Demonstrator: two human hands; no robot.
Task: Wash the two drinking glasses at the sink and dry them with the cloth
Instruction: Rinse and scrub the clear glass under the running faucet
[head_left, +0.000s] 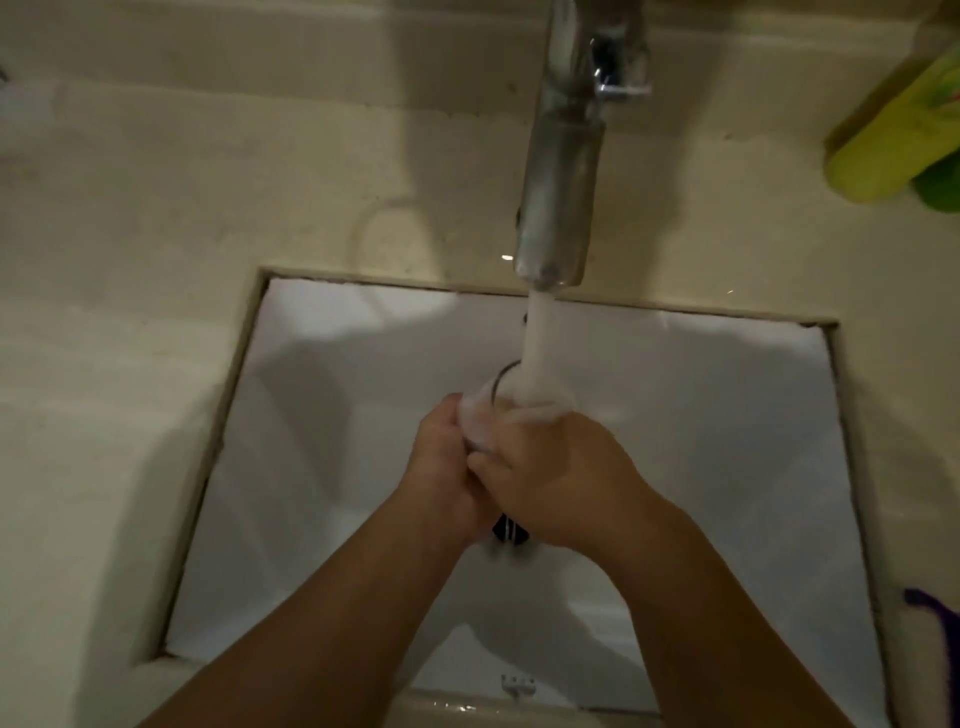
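Observation:
Over the middle of the white sink (675, 395), both hands hold one clear drinking glass (485, 410) under the running tap. My left hand (441, 462) wraps its left side and my right hand (561, 478) grips it from the right. A white stream of water (537, 353) falls from the chrome faucet (561, 171) onto the glass rim. A second clear glass (392, 244) stands on the beige counter behind the sink, left of the faucet. A cloth with purple marking (930, 660) lies at the right edge.
The beige countertop (130, 312) surrounds the sink on all sides. A yellow-green bottle (898, 140) lies at the far right of the counter. The dark drain (511, 530) shows just below my hands. A pale blurred object (21, 104) sits at the far left edge.

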